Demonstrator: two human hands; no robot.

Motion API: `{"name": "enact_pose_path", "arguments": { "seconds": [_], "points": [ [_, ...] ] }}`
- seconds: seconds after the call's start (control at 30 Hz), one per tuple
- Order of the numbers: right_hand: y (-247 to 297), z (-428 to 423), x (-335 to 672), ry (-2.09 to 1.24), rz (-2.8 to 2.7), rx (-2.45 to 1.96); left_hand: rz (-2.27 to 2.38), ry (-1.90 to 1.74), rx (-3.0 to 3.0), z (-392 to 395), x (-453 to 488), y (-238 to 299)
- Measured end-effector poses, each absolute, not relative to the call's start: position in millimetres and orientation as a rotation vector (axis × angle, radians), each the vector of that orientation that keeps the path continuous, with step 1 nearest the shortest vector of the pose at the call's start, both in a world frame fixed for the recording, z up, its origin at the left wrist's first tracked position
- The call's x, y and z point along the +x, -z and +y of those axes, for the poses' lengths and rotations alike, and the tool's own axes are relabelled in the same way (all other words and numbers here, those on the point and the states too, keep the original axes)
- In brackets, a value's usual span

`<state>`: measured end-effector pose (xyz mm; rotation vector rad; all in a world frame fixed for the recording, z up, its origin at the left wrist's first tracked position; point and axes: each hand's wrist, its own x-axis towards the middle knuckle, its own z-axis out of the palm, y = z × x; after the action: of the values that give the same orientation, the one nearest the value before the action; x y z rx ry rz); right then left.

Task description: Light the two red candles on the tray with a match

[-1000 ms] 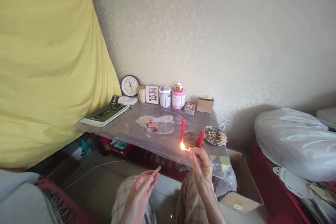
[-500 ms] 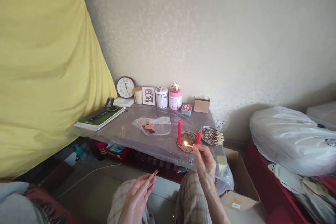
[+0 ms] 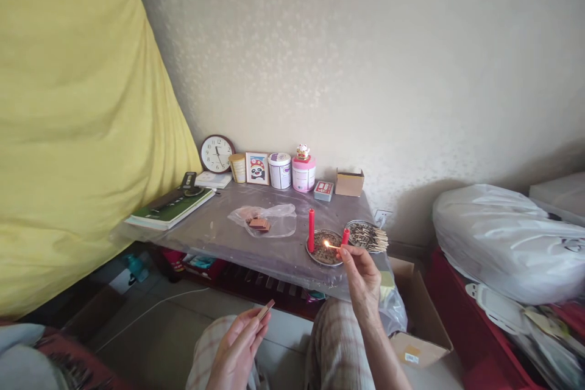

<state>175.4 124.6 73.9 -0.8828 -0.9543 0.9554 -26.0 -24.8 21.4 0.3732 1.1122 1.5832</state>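
Between the thumb and fingers of my right hand (image 3: 363,277) is a burning match (image 3: 331,246), its flame pointing left over a round metal tray (image 3: 325,261). A tall red candle (image 3: 311,230) stands upright at the tray's left side, and a shorter red candle (image 3: 346,236) at its right, close to my fingertips. I see no flame on either candle. My left hand (image 3: 240,341) is low over my lap, closed around a small matchbox (image 3: 265,309). Behind the right hand, a second tray (image 3: 354,247) holds many matchsticks (image 3: 377,237).
A plastic bag (image 3: 286,219) with several brown matchboxes (image 3: 259,223) lies mid-table. Along the wall stand a clock (image 3: 217,153), a picture frame (image 3: 257,168), tubs (image 3: 280,171) and a small cardboard box (image 3: 350,183). A yellow cloth (image 3: 91,122) hangs at left; a white bag (image 3: 498,244) sits at right.
My right hand has shifted slightly right, and the match flame has risen a little over the tray. My left hand keeps its hold on the matchbox, nearly still.
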Motion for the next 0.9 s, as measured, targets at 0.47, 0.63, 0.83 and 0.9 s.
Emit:
{"name": "enact_pose_path", "arguments": {
  "seconds": [0.47, 0.63, 0.83, 0.9],
  "points": [
    [-88.6, 143.6, 171.2, -1.058, -0.948, -0.834, 1.059, -1.601, 0.348, -23.4, -26.5, -19.6],
    [-93.2, 150.5, 166.1, -1.026, -1.001, -0.829, 1.079, -1.595, 0.327, -22.0, -29.3, -15.6],
    [-97.5, 156.7, 158.5, -0.981, -1.063, -0.838, 1.086, -1.579, 0.303, -23.9, -30.0, -6.8],
    [-99.1, 158.9, 155.9, -0.96, -1.073, -0.838, 1.072, -1.565, 0.292, -24.4, -29.9, -2.4]
  ]
}}
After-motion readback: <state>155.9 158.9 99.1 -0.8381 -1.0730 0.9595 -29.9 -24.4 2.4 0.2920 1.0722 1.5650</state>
